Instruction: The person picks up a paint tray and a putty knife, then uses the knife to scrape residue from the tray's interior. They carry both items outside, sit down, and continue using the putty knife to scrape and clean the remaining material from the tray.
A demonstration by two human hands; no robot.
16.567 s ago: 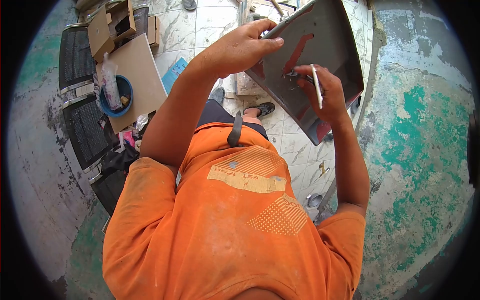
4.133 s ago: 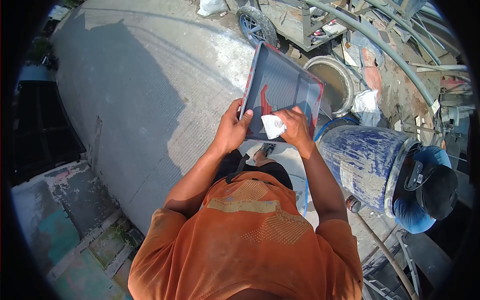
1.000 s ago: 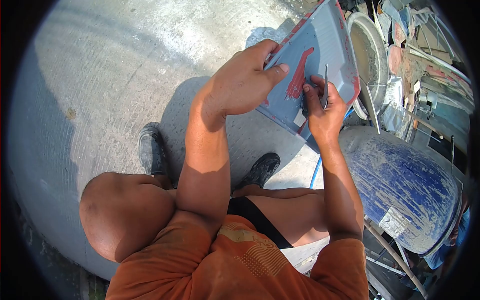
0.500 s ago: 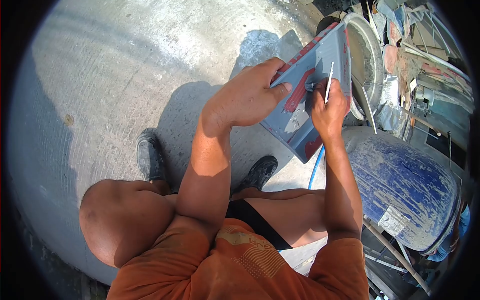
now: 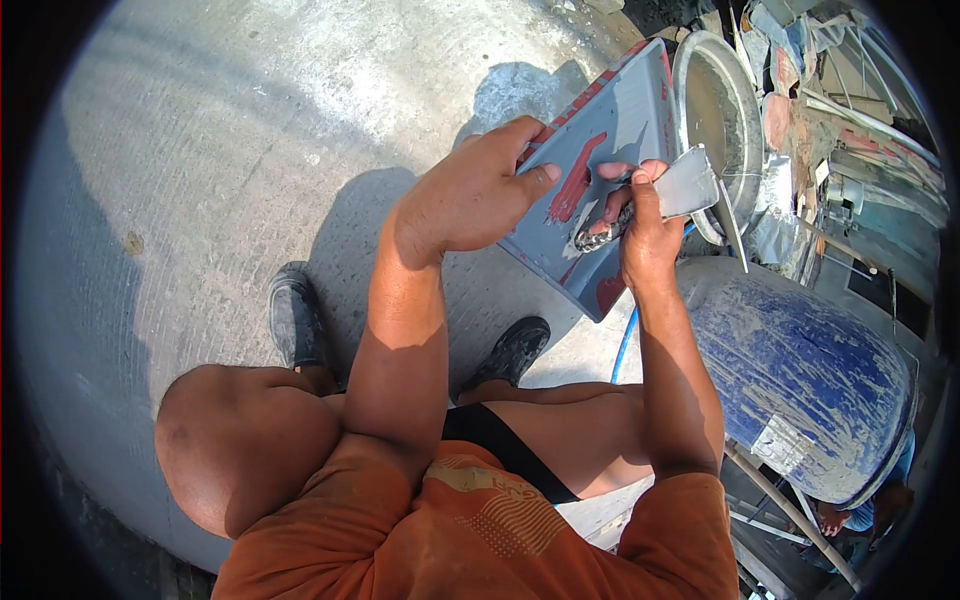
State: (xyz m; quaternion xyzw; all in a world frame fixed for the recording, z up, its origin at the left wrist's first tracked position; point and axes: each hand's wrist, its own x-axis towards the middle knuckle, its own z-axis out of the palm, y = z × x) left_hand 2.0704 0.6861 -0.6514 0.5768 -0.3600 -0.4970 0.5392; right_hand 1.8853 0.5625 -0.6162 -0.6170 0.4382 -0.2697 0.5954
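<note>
My left hand (image 5: 475, 190) grips the near left edge of a grey tray (image 5: 560, 240), thumb on top and fingers hidden beneath. The tray is held tilted above the floor, its inside marked by a red paint-like patch (image 5: 575, 185) and its rim streaked with red. Over the tray's right side, my right hand (image 5: 648, 235) is closed around a scraper. Its flat, pale metal scraper blade (image 5: 688, 186) points away to the upper right, beyond the tray's edge. The scraper's speckled handle (image 5: 600, 236) sticks out on the left of that hand.
A round basin (image 5: 752, 100) of murky liquid stands beyond the tray, with a flat strip (image 5: 730, 225) leaning at it. To the right is a mud-smeared blue barrel (image 5: 800, 370). A blue hose (image 5: 626, 345) lies below the tray. Another person's hand (image 5: 830, 518) shows at lower right.
My right hand has lifted and turned the scraper, so its blade, edge-on before, now shows its flat face. The tray and my left hand have shifted slightly left.
</note>
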